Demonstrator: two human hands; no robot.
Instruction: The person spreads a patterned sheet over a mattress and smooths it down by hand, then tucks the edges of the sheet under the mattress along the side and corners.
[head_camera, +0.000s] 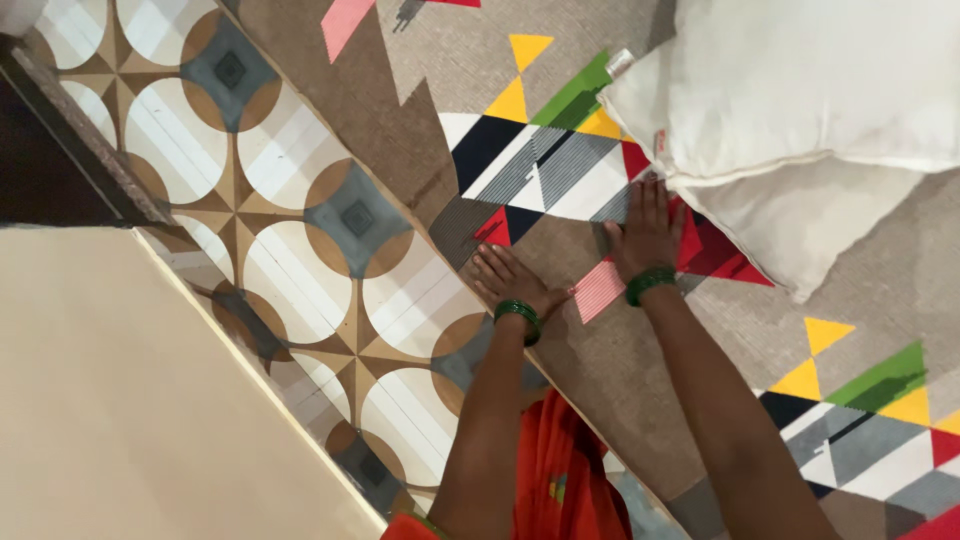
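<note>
My left hand (512, 277) lies palm down on a grey sheet (600, 370) printed with coloured triangles and stripes, close to the sheet's edge. My right hand (647, 232) is also flat on the sheet, just to the right, with its fingertips touching the lower of two white pillows (800, 225). Neither hand holds anything. Each wrist wears a green bangle (520, 316). The upper white pillow (800, 85) rests on top of the lower one.
Floor tiles (300, 230) with brown, white and grey circles run beside the sheet's edge. A plain beige wall surface (120, 400) fills the lower left. A dark opening (40, 170) is at the left. My orange-red garment (560, 470) hangs between my arms.
</note>
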